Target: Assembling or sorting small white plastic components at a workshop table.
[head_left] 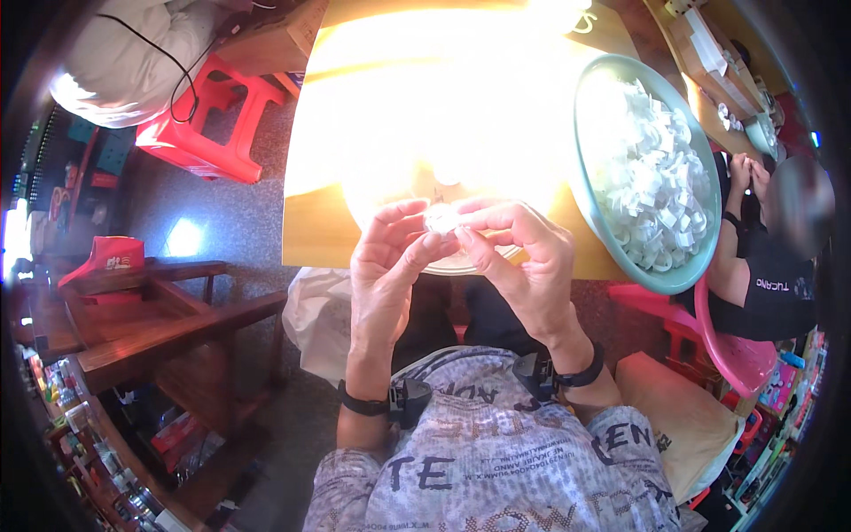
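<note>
My left hand and my right hand meet above the near edge of the yellow table. Between their fingertips they pinch a small whitish, round-looking piece; glare hides its exact kind. Both thumbs press in from the near side. Beneath the hands lies a pale round plate or tray, partly covered by them and washed out by light. To the right, a pale green oval basin holds a heap of small white plastic-looking pieces.
Strong sunlight bleaches most of the tabletop. A red plastic stool stands at the far left, and a dark wooden chair at the left. Another person in black sits at the right, beyond the basin, near a pink plastic chair.
</note>
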Demonstrator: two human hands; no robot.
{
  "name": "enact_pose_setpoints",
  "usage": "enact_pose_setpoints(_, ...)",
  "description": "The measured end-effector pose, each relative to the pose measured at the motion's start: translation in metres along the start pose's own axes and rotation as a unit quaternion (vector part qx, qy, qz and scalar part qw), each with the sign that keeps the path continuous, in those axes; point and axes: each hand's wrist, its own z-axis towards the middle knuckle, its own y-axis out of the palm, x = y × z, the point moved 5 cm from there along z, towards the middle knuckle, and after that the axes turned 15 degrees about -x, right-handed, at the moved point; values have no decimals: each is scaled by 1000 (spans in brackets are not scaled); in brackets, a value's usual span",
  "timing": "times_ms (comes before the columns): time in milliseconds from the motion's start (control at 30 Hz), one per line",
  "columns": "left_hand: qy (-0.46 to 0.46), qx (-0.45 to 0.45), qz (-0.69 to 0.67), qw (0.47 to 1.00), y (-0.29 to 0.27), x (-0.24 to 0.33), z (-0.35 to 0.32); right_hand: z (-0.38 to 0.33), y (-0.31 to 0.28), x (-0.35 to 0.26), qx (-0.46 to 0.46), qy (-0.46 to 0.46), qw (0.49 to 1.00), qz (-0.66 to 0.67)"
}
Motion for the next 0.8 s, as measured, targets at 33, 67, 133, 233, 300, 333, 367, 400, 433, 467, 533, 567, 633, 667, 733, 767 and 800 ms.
enact_pose_setpoints(33, -5, 6, 8, 1000, 0, 0, 1, 0, 0, 0, -2, -13, 1000, -18)
enact_pose_setpoints(67, -4, 6, 7, 1000, -1, 0, 2, 2, -1, 0, -3, -13, 1000, -18)
enact_pose_setpoints(133, -8, -13, 14, 1000, -1, -1, 2, 6, -1, -4, -17, -37, 997, -64)
enact_pose_setpoints(233, -15, 11, 31, 999, -4, 0, 5, 6, 1, 5, -18, 2, 1000, 3)
enact_pose_setpoints(300, -10, 8, 35, 999, -3, -1, 6, 5, 2, 7, -4, 5, 1000, 22)
enact_pose_setpoints(333, -7, 6, 40, 999, -2, -1, 7, 4, 2, 7, 11, 9, 999, 41)
enact_pose_setpoints(367, -4, 5, 39, 999, 2, -2, 6, 3, 3, 4, 10, 7, 999, 39)
enact_pose_setpoints(400, 4, -7, 44, 999, 6, -2, 5, 3, 4, 3, 17, 15, 999, 40)
enact_pose_setpoints(433, 11, -19, 49, 999, 9, -1, 4, 2, 4, 2, 25, 23, 999, 41)
enact_pose_setpoints(467, 11, -36, 58, 998, 8, -3, 4, 2, 5, 3, 22, 17, 999, 40)
enact_pose_setpoints(533, 17, -33, 37, 999, 8, -4, 3, -1, 9, 9, 31, 23, 998, 51)
enact_pose_setpoints(567, 18, -31, 18, 999, 8, -4, 3, -1, 11, 9, 26, 19, 998, 49)
enact_pose_setpoints(633, 21, -30, -8, 999, 9, -2, 4, -2, 11, 9, 33, 11, 998, 45)
enact_pose_setpoints(667, 20, -31, -32, 999, 9, -1, 5, -2, 12, 9, 27, 8, 999, 45)
enact_pose_setpoints(733, 21, -34, -41, 998, 3, -3, 3, -3, 13, 9, 15, 19, 999, 33)
enact_pose_setpoints(767, 18, -41, -48, 998, 0, -5, 2, -3, 15, 9, 9, 17, 999, 33)
enact_pose_setpoints(800, 22, -37, -49, 998, -2, -6, 2, -3, 15, 9, 11, 17, 999, 29)
